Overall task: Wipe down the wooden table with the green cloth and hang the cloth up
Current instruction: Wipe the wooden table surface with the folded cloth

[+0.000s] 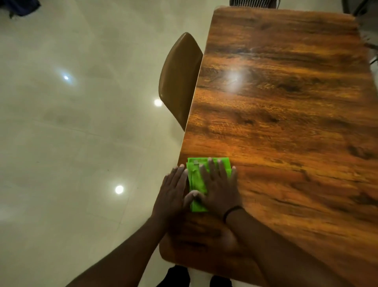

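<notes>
A folded bright green cloth (pixel 196 180) lies flat on the wooden table (pixel 286 123), close to the table's left edge and near corner. My right hand (pixel 219 190) presses flat on the cloth with fingers spread, covering its right half. My left hand (pixel 172 192) lies flat at the table's left edge, its thumb side touching the cloth's left border. A dark band circles my right wrist.
A brown chair (pixel 180 82) is tucked against the table's left side, further along. Glossy pale floor tiles (pixel 71 133) spread to the left with lamp reflections. More chair parts show beyond the table's far end (pixel 251 2) and at the right (pixel 370 41).
</notes>
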